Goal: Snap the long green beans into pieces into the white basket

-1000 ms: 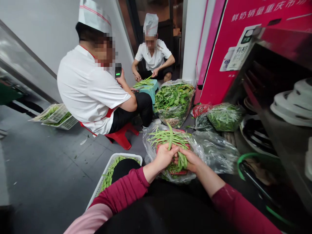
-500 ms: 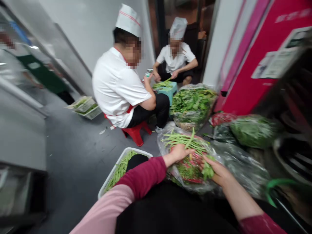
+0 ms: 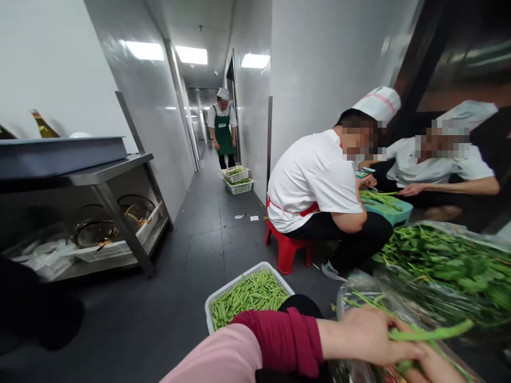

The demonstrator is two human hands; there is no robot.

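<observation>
My left hand [image 3: 369, 332] is closed around a few long green bean stalks [image 3: 435, 334], above an open clear plastic bag [image 3: 347, 292]. My right hand [image 3: 437, 367] touches it from the lower right, partly cut off by the frame edge, and its fingers are mostly hidden. More green stalks lie in the bag behind my left hand. Short cut green pieces [image 3: 255, 292] fill a white basket [image 3: 211, 308] on the floor, left of my left forearm.
One person [image 3: 315, 175] sits on a red stool [image 3: 285, 250]; another [image 3: 435, 165] sits behind a teal stool [image 3: 393, 213]. Leafy greens [image 3: 447, 260] lie at right. A person in a green apron [image 3: 222, 130] stands behind stacked baskets [image 3: 238, 186]. A metal table [image 3: 107, 170] is at left.
The view has swung to the left and up, showing the corridor and metal table. My hands have come together; my right hand is now mostly out of frame.
</observation>
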